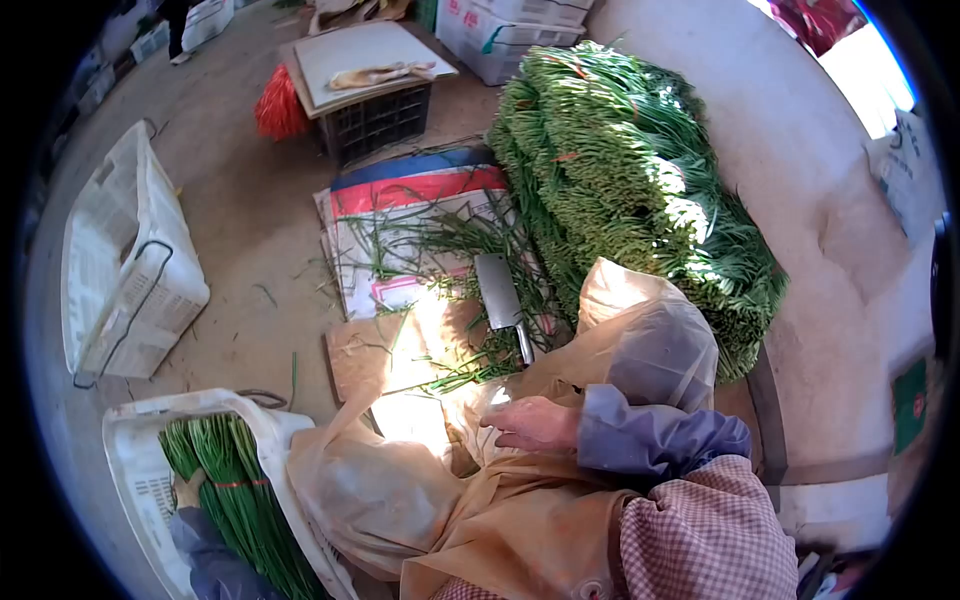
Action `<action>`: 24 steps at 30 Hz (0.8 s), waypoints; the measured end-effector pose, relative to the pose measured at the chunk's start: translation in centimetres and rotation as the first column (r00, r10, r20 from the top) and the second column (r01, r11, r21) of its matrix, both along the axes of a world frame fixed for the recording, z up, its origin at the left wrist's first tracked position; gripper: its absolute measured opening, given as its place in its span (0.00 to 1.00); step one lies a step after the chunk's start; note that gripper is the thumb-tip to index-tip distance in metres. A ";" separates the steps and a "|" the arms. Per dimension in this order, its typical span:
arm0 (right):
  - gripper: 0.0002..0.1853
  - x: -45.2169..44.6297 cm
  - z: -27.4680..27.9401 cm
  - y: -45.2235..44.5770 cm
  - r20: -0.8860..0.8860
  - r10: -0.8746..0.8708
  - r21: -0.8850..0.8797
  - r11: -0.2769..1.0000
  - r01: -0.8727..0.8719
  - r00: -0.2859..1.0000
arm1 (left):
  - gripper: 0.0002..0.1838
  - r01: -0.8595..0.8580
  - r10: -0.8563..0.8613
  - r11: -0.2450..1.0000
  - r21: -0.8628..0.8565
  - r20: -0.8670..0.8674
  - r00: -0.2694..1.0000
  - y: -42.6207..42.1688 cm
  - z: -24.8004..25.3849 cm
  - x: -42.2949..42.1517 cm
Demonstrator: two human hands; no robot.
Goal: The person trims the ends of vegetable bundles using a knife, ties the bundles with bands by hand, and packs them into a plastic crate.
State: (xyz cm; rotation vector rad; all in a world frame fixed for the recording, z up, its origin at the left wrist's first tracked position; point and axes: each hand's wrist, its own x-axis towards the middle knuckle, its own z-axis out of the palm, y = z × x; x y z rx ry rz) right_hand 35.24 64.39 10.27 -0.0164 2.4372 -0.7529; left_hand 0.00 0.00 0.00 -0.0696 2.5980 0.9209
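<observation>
A: How does the grip stand on the left hand point(188, 488)?

B: Its fingers lie against the bundled green stems point(222, 462). Whether they clasp them or only rest there, I can't tell.

A: Which way do the stems run from it?

B: With twelve at the top of the view, they spread from about one round to five o'clock of that hand, touching it, their long axis slanting from eleven to five. An orange band point(240, 484) crosses them.

A: And the right hand point(535, 422)?

B: Well apart, over the tan apron point(520, 500). Its fingers point to nine, loosely spread, with nothing visible in the grip. From there the stems lie between eight and nine o'clock, so the left is plainly the nearer hand.

A: What holds the stems?

B: A white crate point(170, 402), its walls around them.

A: Farther out?

B: A cleaver point(498, 290) lies near the right hand, toward twelve, blade to eleven and handle to five. Beyond, at about one, rises a big heap of green stalks point(600, 170). Near twelve from the left hand stands a second crate point(165, 310), also white.
</observation>
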 end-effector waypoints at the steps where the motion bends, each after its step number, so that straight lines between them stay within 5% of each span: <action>1: 0.26 -1.0 1.4 -0.2 -0.065 -0.056 -0.065 0.997 0.052 0.996 | 0.44 -0.004 0.004 1.000 0.004 -0.009 1.000 -1.6 0.6 -1.2; 2: 0.23 -1.6 2.9 -0.2 -0.124 -0.114 -0.134 0.986 0.097 0.986 | 0.45 0.023 -0.030 0.997 -0.074 -0.090 0.995 -3.9 0.6 -2.5; 3: 0.22 7.2 11.3 7.2 -0.008 -0.217 -0.108 0.971 0.215 0.976 | 0.46 0.068 -0.068 0.998 -0.019 -0.034 0.997 4.7 -6.5 6.4; 6: 0.19 9.0 15.1 9.9 -0.096 -0.475 -0.440 0.809 0.391 0.875 | 0.46 -0.028 -0.028 0.890 -0.455 -0.115 0.993 6.5 4.6 3.9; 9: 0.15 13.6 17.5 17.5 -0.127 -0.761 -0.636 0.555 0.536 0.637 | 0.46 -0.133 -0.082 0.925 -0.355 -0.529 0.845 4.5 2.1 1.4; 10: 0.14 14.6 18.2 20.4 -0.191 -0.812 -0.635 0.531 0.562 0.552 | 0.44 -0.229 0.043 0.879 -0.419 -0.409 0.912 11.7 8.3 3.7; 13: 0.11 17.2 20.3 30.1 -0.344 -0.892 -0.648 0.452 0.613 0.294 | 0.40 -0.029 0.100 0.988 0.153 -0.482 0.871 20.0 11.6 5.5; 16: 0.09 18.2 21.8 38.4 -0.380 -0.917 -0.688 0.367 0.626 0.121 | 0.37 0.226 -0.037 0.940 0.255 -0.584 0.811 29.1 13.2 8.5; 19: 0.09 17.6 21.3 46.4 -0.485 -0.868 -0.637 0.433 0.638 0.104 | 0.34 0.373 -0.275 0.868 0.327 -0.308 0.911 41.3 20.6 15.4; 24: 0.10 16.3 19.6 56.3 -0.453 -0.890 -0.617 0.349 0.706 0.044 | 0.33 0.597 -0.582 0.767 0.236 -0.138 0.801 52.6 21.7 19.7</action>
